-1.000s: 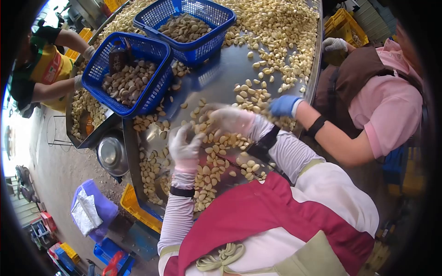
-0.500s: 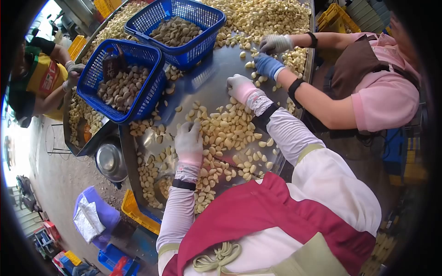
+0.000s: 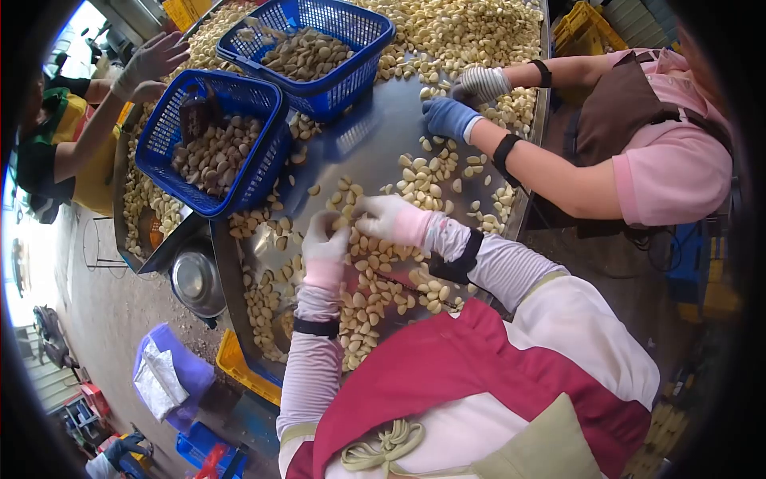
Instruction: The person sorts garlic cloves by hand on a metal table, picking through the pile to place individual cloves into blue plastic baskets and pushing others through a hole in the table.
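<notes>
Pale cream pieces shaped like peeled garlic cloves point(image 3: 367, 307) lie scattered over the metal table point(image 3: 335, 152) under and around my hands. My left hand point(image 3: 325, 243), in a white glove, is low over them at the middle, fingers curled in and the thumb facing right. Just right of it, my right hand point(image 3: 387, 218), also white-gloved, points left with fingertips drawn together, close to the left fingers. Whatever either hand holds is hidden by the gloves or too small to make out. A loose group of these pieces point(image 3: 427, 180) lies above my right wrist.
Two blue baskets point(image 3: 275, 120) point(image 3: 388, 36) holding browner pieces stand on the table's far left side. At right, a co-worker's blue-gloved hand point(image 3: 448, 118) works near mine. Another person's gloved hand point(image 3: 155, 60) is raised at far left. A metal bowl point(image 3: 191, 275) is beside the table.
My right hand has swung left and down, from the heap's far right to beside my left hand. The left hand has stayed nearly in place. The person at far left has raised their hands.
</notes>
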A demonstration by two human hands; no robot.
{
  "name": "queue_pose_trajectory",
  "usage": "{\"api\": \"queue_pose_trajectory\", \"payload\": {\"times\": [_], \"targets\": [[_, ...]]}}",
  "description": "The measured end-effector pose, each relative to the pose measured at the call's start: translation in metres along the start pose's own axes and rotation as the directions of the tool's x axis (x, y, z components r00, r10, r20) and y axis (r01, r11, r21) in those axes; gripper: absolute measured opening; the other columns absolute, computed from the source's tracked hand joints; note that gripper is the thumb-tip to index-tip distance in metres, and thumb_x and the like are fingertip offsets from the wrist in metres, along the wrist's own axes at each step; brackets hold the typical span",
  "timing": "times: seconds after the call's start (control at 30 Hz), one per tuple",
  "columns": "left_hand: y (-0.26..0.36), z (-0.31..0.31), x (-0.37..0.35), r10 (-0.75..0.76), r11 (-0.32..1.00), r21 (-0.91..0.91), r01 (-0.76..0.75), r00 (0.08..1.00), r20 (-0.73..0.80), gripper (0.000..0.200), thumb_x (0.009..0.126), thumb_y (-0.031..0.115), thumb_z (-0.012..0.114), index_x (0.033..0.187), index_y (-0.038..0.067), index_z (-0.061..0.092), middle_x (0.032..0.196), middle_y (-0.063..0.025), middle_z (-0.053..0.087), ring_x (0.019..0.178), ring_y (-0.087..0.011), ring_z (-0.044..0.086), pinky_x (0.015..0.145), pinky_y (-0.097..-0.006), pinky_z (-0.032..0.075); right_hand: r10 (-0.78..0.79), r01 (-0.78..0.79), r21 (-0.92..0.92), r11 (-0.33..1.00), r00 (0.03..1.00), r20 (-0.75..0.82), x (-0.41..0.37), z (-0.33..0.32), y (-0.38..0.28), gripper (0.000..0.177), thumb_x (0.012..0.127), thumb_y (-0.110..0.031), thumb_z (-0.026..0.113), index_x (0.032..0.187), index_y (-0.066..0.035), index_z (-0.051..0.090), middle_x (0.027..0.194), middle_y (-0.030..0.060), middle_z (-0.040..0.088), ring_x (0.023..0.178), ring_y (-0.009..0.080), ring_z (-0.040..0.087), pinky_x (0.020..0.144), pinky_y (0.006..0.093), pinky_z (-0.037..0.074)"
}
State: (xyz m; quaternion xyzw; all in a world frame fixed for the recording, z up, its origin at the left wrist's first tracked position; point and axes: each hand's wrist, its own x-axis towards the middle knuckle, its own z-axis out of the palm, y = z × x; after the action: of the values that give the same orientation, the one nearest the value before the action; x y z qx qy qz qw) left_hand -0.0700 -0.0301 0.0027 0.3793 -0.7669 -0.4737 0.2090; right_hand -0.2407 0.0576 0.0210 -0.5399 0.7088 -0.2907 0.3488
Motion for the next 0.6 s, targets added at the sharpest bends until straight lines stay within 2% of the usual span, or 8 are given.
{"api": "queue_pose_trajectory", "payload": {"times": [0.07, 0.13, 0.23, 0.37, 0.43, 0.47, 0.53, 0.6], "targets": [[0.007, -0.002, -0.007, -0.146, 0.866, -0.482, 0.134, 0.989, 0.011, 0.021, 0.088, 0.004, 0.065, 0.109, 0.000, 0.067, 0.100, -0.0092, 0.070, 0.086, -0.0159, 0.064, 0.078, -0.0288, 0.052, 0.115, -0.110, -0.048, 0.993, 0.987, 0.111, -0.007, 0.002, -0.031, 0.036, 0.092, -0.033, 0.056, 0.107, -0.001, 0.063, 0.103, 0.0257, 0.068, 0.101, 0.0419, 0.064, 0.088, 0.0462, 0.051], [0.015, -0.006, -0.016, -0.183, 0.847, -0.502, 0.176, 0.982, 0.037, 0.019, 0.090, 0.002, 0.065, 0.109, -0.002, 0.066, 0.096, -0.0052, 0.069, 0.086, -0.0123, 0.063, 0.078, -0.0274, 0.052, 0.109, -0.096, -0.132, 0.987, 0.990, 0.089, -0.005, 0.011, -0.038, 0.035, 0.094, -0.033, 0.051, 0.100, -0.001, 0.062, 0.102, 0.0254, 0.068, 0.099, 0.0420, 0.064, 0.086, 0.0471, 0.051], [0.013, -0.007, -0.023, 0.090, 0.966, -0.229, -0.122, 0.985, -0.148, 0.019, 0.089, -0.002, 0.063, 0.107, -0.001, 0.067, 0.093, -0.0108, 0.069, 0.079, -0.0185, 0.065, 0.073, -0.0294, 0.052, 0.105, -0.083, -0.122, 0.989, 0.976, 0.193, -0.006, 0.006, -0.048, 0.036, 0.095, -0.034, 0.047, 0.097, -0.001, 0.062, 0.096, 0.0241, 0.069, 0.098, 0.0404, 0.065, 0.085, 0.0463, 0.052], [0.020, -0.014, -0.033, 0.345, 0.935, -0.032, -0.353, 0.926, -0.151, 0.018, 0.091, -0.006, 0.058, 0.106, -0.002, 0.067, 0.091, -0.0118, 0.066, 0.080, -0.0198, 0.064, 0.074, -0.0281, 0.051, 0.010, -0.026, 0.064, 0.998, 0.974, 0.227, -0.006, 0.025, -0.023, 0.037, 0.094, -0.033, 0.046, 0.098, 0.000, 0.062, 0.087, 0.0226, 0.068, 0.091, 0.0381, 0.067, 0.080, 0.0450, 0.052], [0.019, -0.016, -0.035, 0.340, 0.937, -0.033, -0.347, 0.930, -0.137, 0.018, 0.090, -0.007, 0.057, 0.105, -0.002, 0.067, 0.089, -0.0116, 0.065, 0.079, -0.0193, 0.063, 0.073, -0.0288, 0.051, -0.379, 0.361, 0.125, 0.924, 0.906, 0.187, -0.007, 0.033, -0.005, 0.035, 0.091, -0.031, 0.047, 0.095, 0.001, 0.063, 0.082, 0.0214, 0.068, 0.084, 0.0359, 0.067, 0.075, 0.0438, 0.051], [0.020, -0.017, -0.037, 0.334, 0.940, -0.033, -0.340, 0.935, -0.121, 0.019, 0.090, -0.008, 0.057, 0.105, -0.002, 0.067, 0.087, -0.0114, 0.064, 0.078, -0.0189, 0.062, 0.072, -0.0295, 0.051, -0.379, 0.360, 0.126, 0.924, 0.907, 0.187, -0.010, 0.025, -0.018, 0.035, 0.091, -0.031, 0.047, 0.095, 0.001, 0.063, 0.082, 0.0214, 0.068, 0.084, 0.0359, 0.067, 0.075, 0.0438, 0.051], [0.029, -0.019, -0.038, 0.392, 0.919, 0.007, -0.395, 0.911, -0.130, 0.017, 0.090, -0.007, 0.057, 0.102, 0.000, 0.067, 0.086, -0.0120, 0.064, 0.076, -0.0238, 0.062, 0.069, -0.0319, 0.050, -0.025, -0.087, 0.333, 0.939, 0.948, 0.317, -0.019, 0.011, -0.041, 0.035, 0.089, -0.028, 0.047, 0.090, 0.002, 0.064, 0.085, 0.0216, 0.068, 0.083, 0.0357, 0.066, 0.074, 0.0433, 0.050], [0.034, -0.018, -0.040, 0.455, 0.890, 0.048, -0.453, 0.880, -0.138, 0.015, 0.089, -0.006, 0.057, 0.099, 0.002, 0.066, 0.086, -0.0126, 0.063, 0.073, -0.0287, 0.062, 0.066, -0.0342, 0.049, -0.077, 0.009, 0.289, 0.957, 0.972, 0.223, -0.017, 0.028, -0.030, 0.034, 0.088, -0.026, 0.047, 0.088, 0.003, 0.065, 0.088, 0.0225, 0.068, 0.084, 0.0360, 0.066, 0.074, 0.0431, 0.050]]}}
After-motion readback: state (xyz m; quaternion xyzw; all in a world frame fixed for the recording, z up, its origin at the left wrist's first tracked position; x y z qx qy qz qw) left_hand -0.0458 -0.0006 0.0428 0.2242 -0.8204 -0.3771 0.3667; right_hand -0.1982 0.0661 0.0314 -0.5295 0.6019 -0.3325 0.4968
